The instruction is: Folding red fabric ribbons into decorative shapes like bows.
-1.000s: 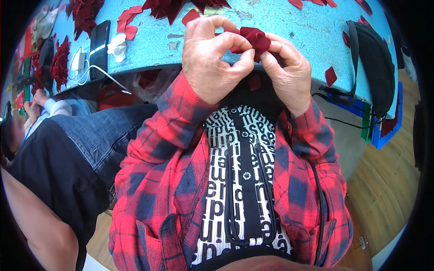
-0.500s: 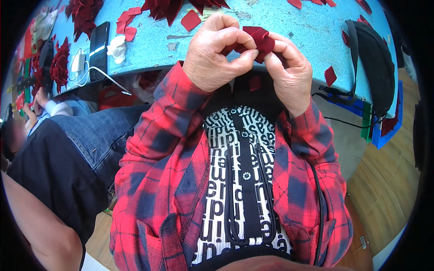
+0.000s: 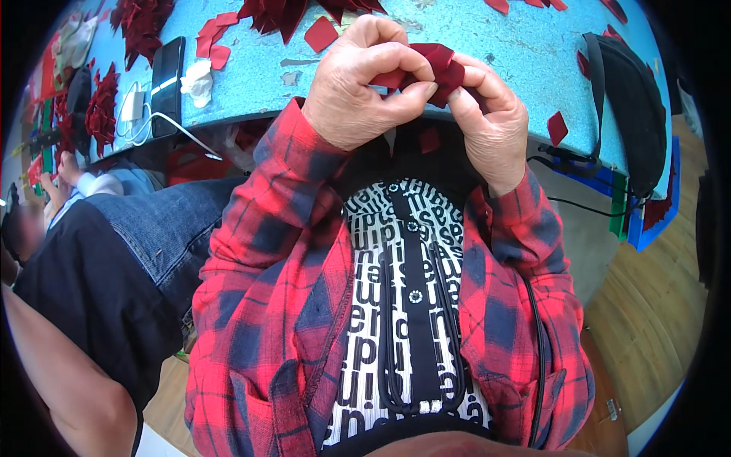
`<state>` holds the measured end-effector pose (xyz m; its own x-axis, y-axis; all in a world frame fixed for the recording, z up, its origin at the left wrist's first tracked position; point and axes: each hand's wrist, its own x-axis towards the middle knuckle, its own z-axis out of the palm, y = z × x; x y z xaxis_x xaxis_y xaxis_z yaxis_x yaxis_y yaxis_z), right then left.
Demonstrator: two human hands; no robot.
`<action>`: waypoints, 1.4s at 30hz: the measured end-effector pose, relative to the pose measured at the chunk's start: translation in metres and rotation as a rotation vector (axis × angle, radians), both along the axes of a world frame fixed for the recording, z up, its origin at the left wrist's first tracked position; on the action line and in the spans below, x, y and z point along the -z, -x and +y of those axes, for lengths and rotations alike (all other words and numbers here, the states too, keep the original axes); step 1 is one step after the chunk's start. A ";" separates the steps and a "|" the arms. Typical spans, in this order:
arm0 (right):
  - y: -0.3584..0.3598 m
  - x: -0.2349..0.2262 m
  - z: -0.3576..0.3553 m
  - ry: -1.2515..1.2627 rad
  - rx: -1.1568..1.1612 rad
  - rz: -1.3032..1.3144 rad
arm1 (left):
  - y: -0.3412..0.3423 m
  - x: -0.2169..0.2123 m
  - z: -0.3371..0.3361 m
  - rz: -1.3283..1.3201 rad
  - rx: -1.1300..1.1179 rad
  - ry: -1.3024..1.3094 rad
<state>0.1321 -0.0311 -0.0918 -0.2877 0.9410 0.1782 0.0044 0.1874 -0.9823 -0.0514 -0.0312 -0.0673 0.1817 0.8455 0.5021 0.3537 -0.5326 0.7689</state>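
Above the table's near edge, both of my hands pinch a folded dark red fabric flower (image 3: 440, 67) made of layered, petal-like pieces. My left hand (image 3: 358, 87) has its thumb and index finger pressed together at the flower's left side; some red cloth shows behind those fingers. My right hand (image 3: 491, 114) grips the right side, thumb in front and fingers curled behind. Whether a thread or needle is between the fingertips is too small to tell. Just beyond lies a loose red petal-shaped cloth piece (image 3: 321, 34) on the worn blue table (image 3: 502, 38).
A pile of dark red pointed cloth (image 3: 278, 15) lies at the back. To the left are a black phone (image 3: 167, 72), a white cable with adapter (image 3: 132, 107) and crumpled white tissue (image 3: 197, 82). A black bag (image 3: 628, 114) rests at the right. Another person sits at left.
My left hand has shifted slightly left, and more red cloth shows between its fingers. The flower stays nearly in place, held by both hands.
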 end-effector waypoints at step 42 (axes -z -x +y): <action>-0.013 -0.001 0.016 -0.384 0.196 -0.237 | -0.035 -0.013 -0.010 -0.336 -0.058 0.676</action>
